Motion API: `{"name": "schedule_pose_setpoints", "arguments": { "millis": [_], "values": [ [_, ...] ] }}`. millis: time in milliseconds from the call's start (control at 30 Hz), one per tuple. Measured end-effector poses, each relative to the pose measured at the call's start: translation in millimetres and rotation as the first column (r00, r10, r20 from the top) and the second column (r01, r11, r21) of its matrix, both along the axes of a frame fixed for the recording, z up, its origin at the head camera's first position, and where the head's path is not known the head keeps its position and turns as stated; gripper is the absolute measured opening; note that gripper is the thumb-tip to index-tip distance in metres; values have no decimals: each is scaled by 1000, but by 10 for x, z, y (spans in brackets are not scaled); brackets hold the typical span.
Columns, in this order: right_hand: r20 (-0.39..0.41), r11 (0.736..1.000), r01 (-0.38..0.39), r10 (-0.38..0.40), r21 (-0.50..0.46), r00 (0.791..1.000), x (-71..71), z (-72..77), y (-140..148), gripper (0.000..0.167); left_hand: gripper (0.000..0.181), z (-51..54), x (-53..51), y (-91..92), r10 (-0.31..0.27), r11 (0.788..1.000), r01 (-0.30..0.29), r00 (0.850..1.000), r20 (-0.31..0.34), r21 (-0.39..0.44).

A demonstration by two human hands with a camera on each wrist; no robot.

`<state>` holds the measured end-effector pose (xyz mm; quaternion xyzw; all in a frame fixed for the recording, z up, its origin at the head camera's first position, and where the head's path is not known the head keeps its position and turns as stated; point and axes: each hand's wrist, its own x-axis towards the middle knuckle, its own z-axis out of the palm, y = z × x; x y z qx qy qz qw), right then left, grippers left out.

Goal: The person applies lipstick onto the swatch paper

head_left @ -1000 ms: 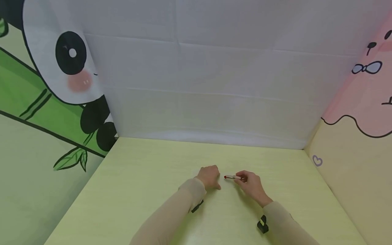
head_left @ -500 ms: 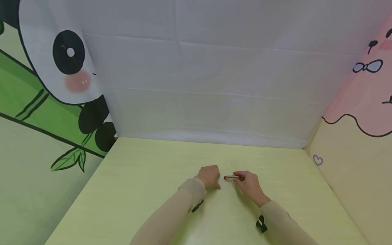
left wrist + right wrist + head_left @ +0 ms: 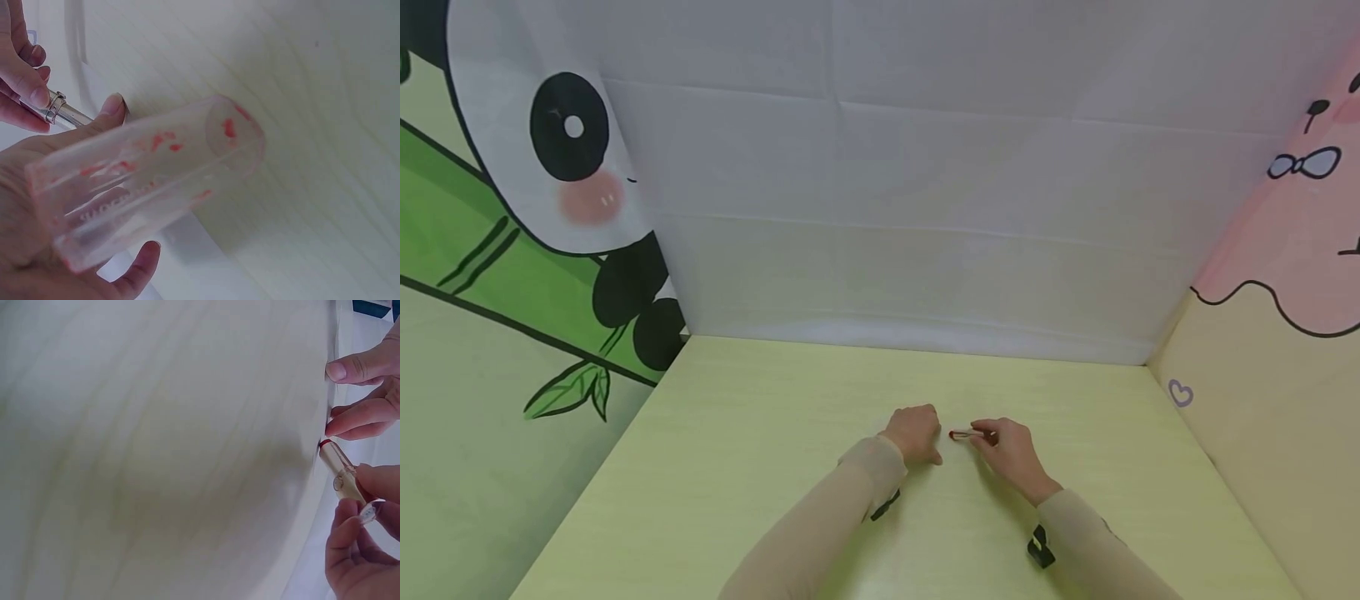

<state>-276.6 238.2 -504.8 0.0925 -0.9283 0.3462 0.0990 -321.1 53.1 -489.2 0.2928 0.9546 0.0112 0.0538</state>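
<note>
My left hand [image 3: 912, 433] is low over the table, back upward, fingertips bent down. In the left wrist view, a clear cap [image 3: 181, 150] smeared with red lies between its thumb and fingers; the closed end points to the table, and some fingers are hidden. The head view hides the cap under the hand. To its right, my right hand [image 3: 1011, 454] pinches a lipstick [image 3: 966, 434] between thumb and fingers, red tip toward the left hand. In the right wrist view, the lipstick tube [image 3: 340, 465] looks gold, with a small clear piece [image 3: 370, 511] by the fingers.
A pale yellow table [image 3: 760, 467] spreads under both hands. White cloth [image 3: 895, 208] hangs at the back. A panda-print wall [image 3: 550, 250] stands at left and a pink-and-cream wall [image 3: 1262, 383] at right.
My right hand has shifted slightly left, and the lipstick in it has turned a little. The left hand stays almost in place.
</note>
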Motion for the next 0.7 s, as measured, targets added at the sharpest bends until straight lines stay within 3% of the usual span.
{"name": "schedule_pose_setpoints", "arguments": {
  "millis": [533,700],
  "values": [
    [23,998,-42,41,54,999,63,116,-27,17,35,25,20,-15,0,1000,0,1000,18,-5],
    [68,998,-50,47,39,997,108,160,-42,16,35,31,29,-30,-5,1000,5,1000,26,3]
  ]
}}
